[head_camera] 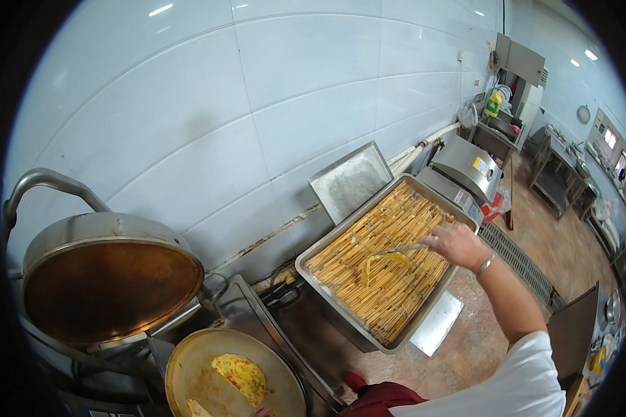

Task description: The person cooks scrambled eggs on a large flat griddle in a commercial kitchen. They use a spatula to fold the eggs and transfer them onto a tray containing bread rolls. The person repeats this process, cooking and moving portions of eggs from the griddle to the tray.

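Observation:
My right hand [456, 246] grips the end of a thin metal utensil [408, 248], perhaps tongs, above a mat of bamboo slats [354, 245]. From the utensil hangs a folded yellow piece of flatbread [366, 270], its lower edge close to the mat. The mat lies in a deep stainless steel tray [321, 294]. Only the fingertips of my left hand [262, 412] show at the bottom edge, over the round griddle plate [208, 380]. Near them lies a half-round egg pancake [242, 376] with green flecks. Another pale piece [197, 408] is cut off by the frame.
The griddle's heavy raised lid [112, 292] stands at left. A metal sheet [350, 180] leans on the wall behind the tray, and another flat panel [438, 323] is low in front. A stainless machine [467, 167] adjoins the tray; a floor drain grate [521, 266] runs at right.

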